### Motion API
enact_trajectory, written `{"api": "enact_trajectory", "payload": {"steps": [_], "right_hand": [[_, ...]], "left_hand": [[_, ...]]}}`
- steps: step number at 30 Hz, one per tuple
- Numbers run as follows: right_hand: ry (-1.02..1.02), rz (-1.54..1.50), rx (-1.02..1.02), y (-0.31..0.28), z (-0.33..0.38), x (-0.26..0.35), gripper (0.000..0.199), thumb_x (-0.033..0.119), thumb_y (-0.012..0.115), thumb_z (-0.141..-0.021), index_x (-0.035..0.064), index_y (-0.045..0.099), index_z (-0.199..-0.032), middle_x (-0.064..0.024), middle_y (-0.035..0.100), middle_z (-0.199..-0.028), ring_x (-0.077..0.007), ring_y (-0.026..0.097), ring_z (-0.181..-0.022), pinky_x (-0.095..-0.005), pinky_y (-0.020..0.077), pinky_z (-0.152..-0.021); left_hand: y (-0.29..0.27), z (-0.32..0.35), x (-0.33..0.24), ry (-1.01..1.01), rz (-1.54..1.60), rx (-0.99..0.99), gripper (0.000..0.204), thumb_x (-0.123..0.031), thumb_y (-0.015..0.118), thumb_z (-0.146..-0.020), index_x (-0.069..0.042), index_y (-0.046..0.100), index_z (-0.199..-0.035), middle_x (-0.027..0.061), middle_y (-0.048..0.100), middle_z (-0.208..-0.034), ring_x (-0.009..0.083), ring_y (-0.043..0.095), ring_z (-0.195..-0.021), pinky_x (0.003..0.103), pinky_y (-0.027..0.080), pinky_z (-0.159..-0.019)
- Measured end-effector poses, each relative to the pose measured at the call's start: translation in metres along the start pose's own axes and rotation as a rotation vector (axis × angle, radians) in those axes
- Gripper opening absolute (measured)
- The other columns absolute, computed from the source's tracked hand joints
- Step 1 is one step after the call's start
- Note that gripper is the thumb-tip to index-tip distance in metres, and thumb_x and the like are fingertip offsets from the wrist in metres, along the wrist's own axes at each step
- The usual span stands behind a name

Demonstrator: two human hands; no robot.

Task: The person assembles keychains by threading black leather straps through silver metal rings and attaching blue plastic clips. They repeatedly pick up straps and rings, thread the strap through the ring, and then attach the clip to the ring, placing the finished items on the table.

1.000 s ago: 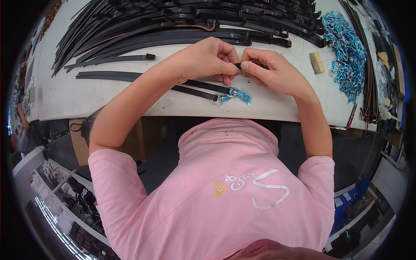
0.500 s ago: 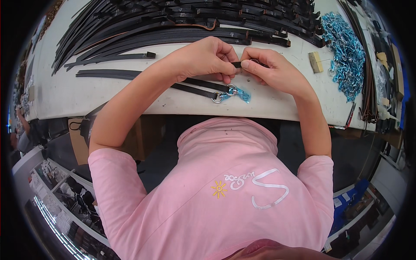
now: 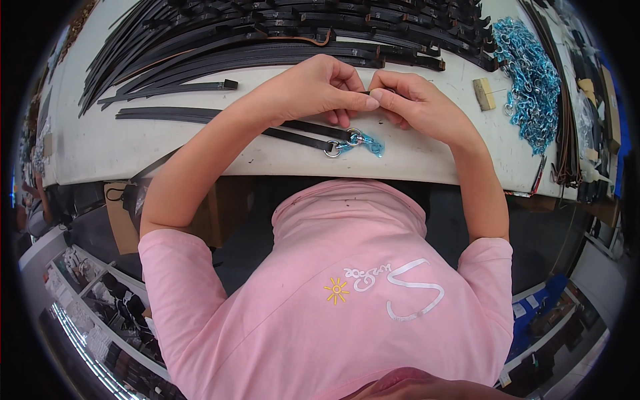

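Note:
Close together above the table, my left hand (image 3: 333, 93) and my right hand (image 3: 415, 105) pinch a black strap (image 3: 366, 93). Both thumbs press near each other on it, and the fingers cover most of its length. Below my left hand lie two black straps (image 3: 300, 140) with metal rings (image 3: 333, 149) at their right ends. Blue film-wrapped metal hardware (image 3: 371, 145) is joined to these rings. Left of my left forearm, another black strap (image 3: 193, 87) lies with its end folded up.
Rows of black straps (image 3: 253, 57) cover the far side of the white table (image 3: 100, 150). A pile of blue-wrapped chain pieces (image 3: 533, 87) lies at right, beside brown straps (image 3: 568, 150). A small two-tone block (image 3: 485, 95) and a pen-like tool (image 3: 539, 175) sit near it.
My thumbs have come closer together over the strap, so less of it shows between my hands. The straps on the table lie as before.

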State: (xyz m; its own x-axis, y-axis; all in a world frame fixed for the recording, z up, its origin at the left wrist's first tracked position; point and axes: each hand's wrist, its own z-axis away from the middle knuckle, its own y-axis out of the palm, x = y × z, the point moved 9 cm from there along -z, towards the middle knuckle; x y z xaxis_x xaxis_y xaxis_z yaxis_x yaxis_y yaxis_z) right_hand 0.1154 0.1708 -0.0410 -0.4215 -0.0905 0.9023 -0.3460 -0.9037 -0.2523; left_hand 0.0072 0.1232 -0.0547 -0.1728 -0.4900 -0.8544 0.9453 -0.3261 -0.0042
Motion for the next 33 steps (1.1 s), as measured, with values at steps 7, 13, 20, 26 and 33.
{"api": "enact_trajectory", "payload": {"steps": [7,13,20,26,33], "right_hand": [[0.005,0.014,-0.025,-0.001,0.002,0.002,0.03,0.027,0.051,-0.101,0.0054,0.057,-0.081,0.0008,0.052,-0.063,-0.0088,0.047,-0.058,-0.0275,0.0388,-0.056],[-0.019,0.089,-0.007,0.0,0.001,0.002,0.03,0.028,0.05,-0.103,0.0051,0.057,-0.084,0.0012,0.049,-0.064,-0.0077,0.045,-0.06,-0.0262,0.037,-0.056],[-0.068,0.017,0.015,0.004,0.001,0.001,0.029,0.028,0.048,-0.106,0.0068,0.055,-0.088,0.0071,0.04,-0.063,-0.0032,0.035,-0.057,-0.0217,0.0295,-0.052],[-0.073,-0.009,0.032,0.004,0.003,0.003,0.029,0.03,0.049,-0.106,0.0074,0.055,-0.088,0.008,0.04,-0.065,-0.0025,0.035,-0.059,-0.021,0.0291,-0.053],[-0.097,-0.024,0.052,0.006,0.003,0.001,0.03,0.031,0.05,-0.106,0.0073,0.056,-0.089,0.0075,0.04,-0.067,-0.0027,0.035,-0.061,-0.0209,0.0292,-0.054]], "left_hand": [[0.002,0.011,-0.01,0.2,-0.096,-0.083,0.021,-0.021,0.072,-0.092,-0.001,0.068,-0.096,-0.0006,0.065,-0.079,0.0037,0.05,-0.06,0.02,0.042,-0.054],[0.001,0.018,-0.018,0.333,-0.289,-0.259,0.016,-0.01,0.07,-0.092,0.002,0.067,-0.103,0.001,0.065,-0.081,0.004,0.053,-0.065,0.021,0.046,-0.06],[0.007,0.036,-0.028,0.461,-0.408,-0.322,0.016,-0.006,0.068,-0.092,0.004,0.065,-0.104,0.0034,0.066,-0.09,0.0061,0.058,-0.075,0.022,0.05,-0.073],[0.006,0.02,-0.006,0.286,-0.009,-0.13,0.019,-0.012,0.067,-0.094,0.002,0.066,-0.107,0.006,0.071,-0.098,0.0064,0.063,-0.081,0.022,0.053,-0.077],[0.004,0.006,0.002,0.093,0.128,0.008,0.02,-0.021,0.067,-0.097,-0.003,0.068,-0.104,0.0067,0.072,-0.094,0.0071,0.066,-0.076,0.021,0.055,-0.072]]}}
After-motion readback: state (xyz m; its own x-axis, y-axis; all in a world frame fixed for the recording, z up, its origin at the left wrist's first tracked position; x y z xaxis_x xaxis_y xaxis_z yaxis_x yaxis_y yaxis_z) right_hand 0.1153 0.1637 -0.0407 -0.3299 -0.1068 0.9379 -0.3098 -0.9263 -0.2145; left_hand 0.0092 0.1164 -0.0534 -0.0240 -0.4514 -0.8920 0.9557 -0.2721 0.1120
